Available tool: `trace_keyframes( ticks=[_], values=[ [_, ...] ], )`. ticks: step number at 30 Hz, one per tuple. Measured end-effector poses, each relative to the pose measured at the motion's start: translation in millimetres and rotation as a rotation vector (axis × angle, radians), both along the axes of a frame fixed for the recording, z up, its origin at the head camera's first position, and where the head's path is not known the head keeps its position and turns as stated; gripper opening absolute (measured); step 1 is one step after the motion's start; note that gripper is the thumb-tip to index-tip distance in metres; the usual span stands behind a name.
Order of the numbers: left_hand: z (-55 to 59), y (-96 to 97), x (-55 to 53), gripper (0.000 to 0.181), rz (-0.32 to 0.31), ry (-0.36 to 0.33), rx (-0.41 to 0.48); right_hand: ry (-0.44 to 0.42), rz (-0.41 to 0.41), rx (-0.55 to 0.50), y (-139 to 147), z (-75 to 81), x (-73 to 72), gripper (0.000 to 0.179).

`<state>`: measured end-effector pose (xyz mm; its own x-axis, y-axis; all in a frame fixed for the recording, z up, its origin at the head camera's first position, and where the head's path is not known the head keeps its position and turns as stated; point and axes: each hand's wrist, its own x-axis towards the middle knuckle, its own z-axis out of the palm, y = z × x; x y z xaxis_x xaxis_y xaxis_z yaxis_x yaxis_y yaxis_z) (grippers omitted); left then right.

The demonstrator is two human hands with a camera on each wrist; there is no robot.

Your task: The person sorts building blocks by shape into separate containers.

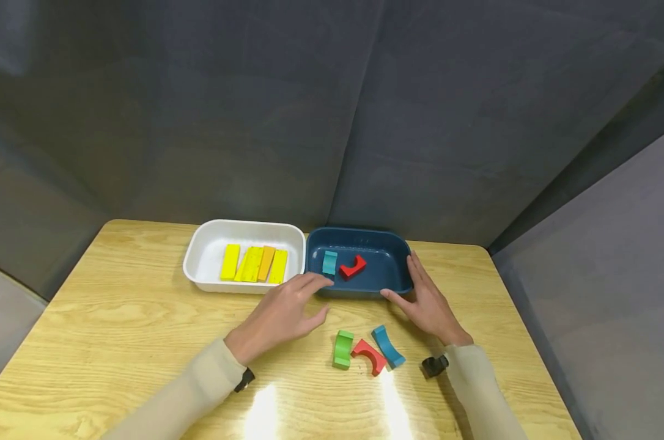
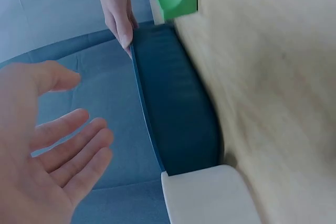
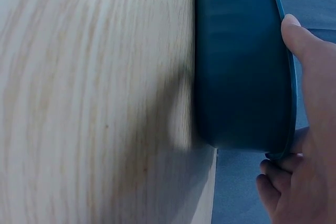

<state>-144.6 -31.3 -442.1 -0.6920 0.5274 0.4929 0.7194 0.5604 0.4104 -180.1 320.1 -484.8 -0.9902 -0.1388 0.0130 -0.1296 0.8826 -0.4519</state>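
Note:
A dark blue tray (image 1: 381,272) stands on the table, holding a light blue notched block (image 1: 329,262) and a red arch block (image 1: 353,267). My right hand (image 1: 428,305) grips its front right corner, thumb on the front rim and fingers along the right side. My left hand (image 1: 282,311) hovers by the tray's front left corner, fingers loosely bent and nothing in them; the left wrist view shows it apart from the tray. In front lie a green notched block (image 1: 342,349), another red arch block (image 1: 369,357) and a blue curved block (image 1: 388,346).
Against the blue tray's left side stands a white tray (image 1: 202,256) with several yellow blocks (image 1: 230,261) and an orange one (image 1: 266,263). The wooden table (image 1: 117,305) ends at a dark grey cloth wall (image 1: 255,122) behind. Another panel (image 1: 601,275) borders it on the right.

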Motion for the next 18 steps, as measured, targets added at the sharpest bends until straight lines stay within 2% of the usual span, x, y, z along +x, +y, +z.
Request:
trace_keyframes(
  ticks=[6,11,18],
  values=[
    [-4.5,-3.6,20.0,0.044,-0.021,0.001,0.012,0.009,0.005,0.0,-0.1,-1.3,0.7,0.115],
    [-8.3,-7.3,35.9,0.045,-0.03,-0.039,0.011,0.013,0.009,-0.002,-0.1,-3.1,0.5,0.115],
    [-18.0,-8.7,48.1,0.044,-0.027,-0.059,0.017,0.026,0.012,-0.005,2.0,-3.8,-0.9,0.114]
  ],
)
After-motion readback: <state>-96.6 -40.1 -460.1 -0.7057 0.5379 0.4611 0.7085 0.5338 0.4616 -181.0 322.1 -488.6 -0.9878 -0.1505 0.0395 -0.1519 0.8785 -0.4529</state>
